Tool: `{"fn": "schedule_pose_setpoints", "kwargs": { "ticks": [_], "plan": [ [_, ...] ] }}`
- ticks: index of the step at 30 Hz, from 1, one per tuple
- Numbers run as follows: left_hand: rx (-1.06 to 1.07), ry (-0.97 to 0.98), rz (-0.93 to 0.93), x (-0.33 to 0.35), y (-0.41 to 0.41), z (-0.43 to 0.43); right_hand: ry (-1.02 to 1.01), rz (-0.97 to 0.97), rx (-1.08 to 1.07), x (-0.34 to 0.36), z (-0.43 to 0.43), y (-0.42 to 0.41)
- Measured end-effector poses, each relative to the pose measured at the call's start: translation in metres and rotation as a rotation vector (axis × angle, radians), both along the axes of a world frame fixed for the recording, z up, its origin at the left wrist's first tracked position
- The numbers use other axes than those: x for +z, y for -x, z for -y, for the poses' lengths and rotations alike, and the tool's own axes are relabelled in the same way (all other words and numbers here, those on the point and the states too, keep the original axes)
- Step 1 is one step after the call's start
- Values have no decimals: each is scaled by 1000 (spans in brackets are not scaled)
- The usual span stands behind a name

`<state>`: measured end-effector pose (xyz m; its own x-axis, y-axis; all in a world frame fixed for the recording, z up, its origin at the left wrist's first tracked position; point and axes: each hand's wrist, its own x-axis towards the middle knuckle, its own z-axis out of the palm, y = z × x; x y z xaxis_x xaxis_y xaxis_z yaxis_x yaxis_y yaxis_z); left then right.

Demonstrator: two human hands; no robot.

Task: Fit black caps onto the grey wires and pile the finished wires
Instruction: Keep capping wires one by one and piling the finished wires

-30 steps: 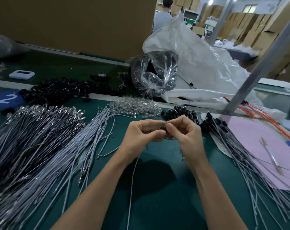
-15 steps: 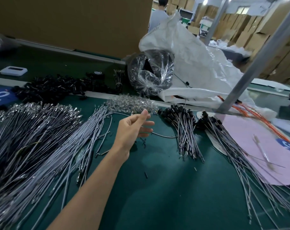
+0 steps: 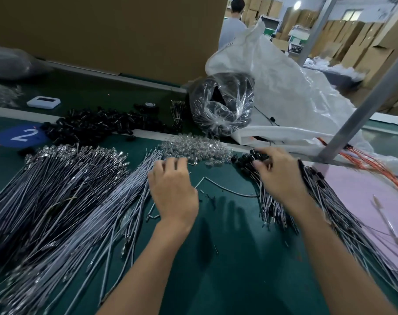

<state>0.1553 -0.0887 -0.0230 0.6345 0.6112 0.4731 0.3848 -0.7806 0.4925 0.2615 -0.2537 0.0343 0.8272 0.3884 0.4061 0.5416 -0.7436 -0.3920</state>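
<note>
- Left hand [image 3: 173, 192], palm down, above the far ends of the grey wires [image 3: 79, 212] heaped at left on the green counter [image 3: 227, 258]; fingers [image 3: 164, 165] bent and blurred, grip not discernible.
- Right hand [image 3: 280, 178] over the capped ends of the finished wires [image 3: 270, 210], right of centre; fingers [image 3: 268, 155] curled at the caps, hold impossible to tell.
- Between the hands, one loose curved wire [image 3: 230, 190].
- Far left, loose black caps [image 3: 91, 126]; far centre, a heap of clear pieces [image 3: 193, 148].
- Right, a second capped pile [image 3: 318, 180] partly on a pink sheet [image 3: 371, 196].
</note>
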Motion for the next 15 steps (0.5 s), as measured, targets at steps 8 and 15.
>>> {"fn": "schedule_pose_setpoints", "kwargs": {
  "ticks": [8,15],
  "plan": [
    [167,72,-314,1,0,-17,-254,-45,167,-49,-57,38],
    [-107,227,175,3,-3,-12,-574,-267,138,-57,-57,39]
  ]
}}
